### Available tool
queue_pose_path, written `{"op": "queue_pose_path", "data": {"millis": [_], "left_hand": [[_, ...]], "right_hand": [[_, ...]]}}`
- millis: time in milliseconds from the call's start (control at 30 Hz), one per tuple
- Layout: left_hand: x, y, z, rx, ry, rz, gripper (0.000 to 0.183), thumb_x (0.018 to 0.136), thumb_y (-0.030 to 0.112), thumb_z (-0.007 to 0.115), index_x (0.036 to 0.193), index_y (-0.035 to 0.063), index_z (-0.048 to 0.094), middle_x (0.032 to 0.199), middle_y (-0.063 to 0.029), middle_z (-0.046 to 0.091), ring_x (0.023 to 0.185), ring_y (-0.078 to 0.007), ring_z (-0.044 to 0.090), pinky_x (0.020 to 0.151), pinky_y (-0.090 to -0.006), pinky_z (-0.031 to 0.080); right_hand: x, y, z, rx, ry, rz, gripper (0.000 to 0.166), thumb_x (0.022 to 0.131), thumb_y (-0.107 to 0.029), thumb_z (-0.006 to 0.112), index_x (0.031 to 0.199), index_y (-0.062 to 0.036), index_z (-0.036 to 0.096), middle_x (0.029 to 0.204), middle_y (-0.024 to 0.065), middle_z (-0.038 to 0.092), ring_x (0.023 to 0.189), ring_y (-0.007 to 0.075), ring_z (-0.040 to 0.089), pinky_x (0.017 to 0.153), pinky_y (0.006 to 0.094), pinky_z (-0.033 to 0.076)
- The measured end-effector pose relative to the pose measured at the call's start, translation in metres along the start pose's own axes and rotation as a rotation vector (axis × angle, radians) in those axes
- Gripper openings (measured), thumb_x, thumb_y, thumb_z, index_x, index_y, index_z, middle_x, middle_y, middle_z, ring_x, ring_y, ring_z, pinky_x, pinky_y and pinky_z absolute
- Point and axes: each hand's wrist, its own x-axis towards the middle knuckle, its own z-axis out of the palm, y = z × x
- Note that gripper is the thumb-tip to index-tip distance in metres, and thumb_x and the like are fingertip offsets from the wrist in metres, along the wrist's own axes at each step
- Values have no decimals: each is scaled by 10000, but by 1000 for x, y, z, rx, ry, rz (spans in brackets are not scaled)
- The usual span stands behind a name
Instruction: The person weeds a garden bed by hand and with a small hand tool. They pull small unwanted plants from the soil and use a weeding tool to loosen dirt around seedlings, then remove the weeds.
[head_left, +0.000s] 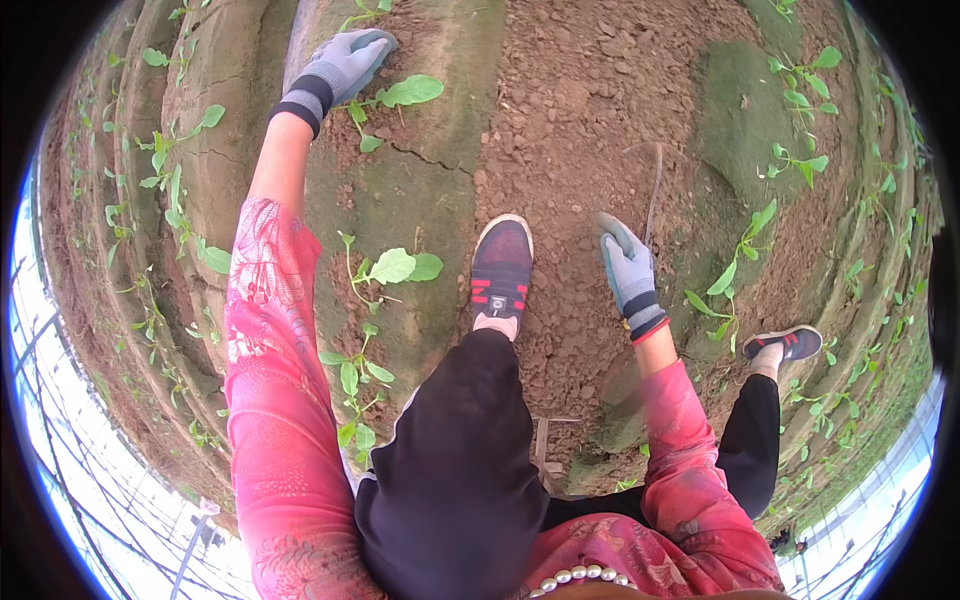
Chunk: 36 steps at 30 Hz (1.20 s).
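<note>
My left hand (352, 64), in a grey-blue work glove, reaches down to the soil at the upper left, its fingers bent and their tips partly hidden. A seedling with a broad green leaf (410, 91) grows just beside and below it. My right hand (626, 255), gloved the same way, hangs over loose brown soil (570, 150) right of my forward shoe (502, 262). Its fingers are together and partly curled; whether they hold anything is not clear. A thin curved strip or stalk (657, 187) lies just above that hand.
Leafy seedlings (394, 266) stand in the left bed, and more (724, 277) grow at the right. My other shoe (784, 343) is among the right-hand rows. A crack (431, 159) crosses the mossy soil. A thin frame-like object (541, 442) lies near my knee.
</note>
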Motion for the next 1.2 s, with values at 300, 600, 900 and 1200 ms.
{"op": "queue_pose_path", "data": {"millis": [300,600,900,1200], "left_hand": [[12,-17,7,193,219,167,327,889,259,511,1128,51,590,1131,-88,604,1046,-207,553,910,-291,409],[-62,120,12,701,616,445,326,854,194,578,1166,102,590,1193,-102,578,1056,-279,558,898,-386,430],[-149,179,177,-555,-481,142,458,826,42,575,1276,27,488,987,-60,624,890,-126,580,796,-275,459],[-185,155,273,-643,-429,323,503,837,-20,516,1329,45,434,992,-61,620,917,-135,573,858,-267,445]], "right_hand": [[-27,49,-15,84,65,-21,373,893,-64,502,1264,-23,497,1228,84,550,1094,174,549,910,301,452],[-64,49,-27,-893,416,-391,342,774,-256,621,1111,-196,615,927,66,654,859,271,624,783,365,487],[-92,57,-47,-1094,662,-389,722,686,-222,632,1360,-176,377,1317,133,393,1263,337,328,939,447,338],[-106,79,-31,-1046,596,-465,612,735,-227,601,1305,-110,411,1293,111,423,1222,305,377,868,424,389]]}}
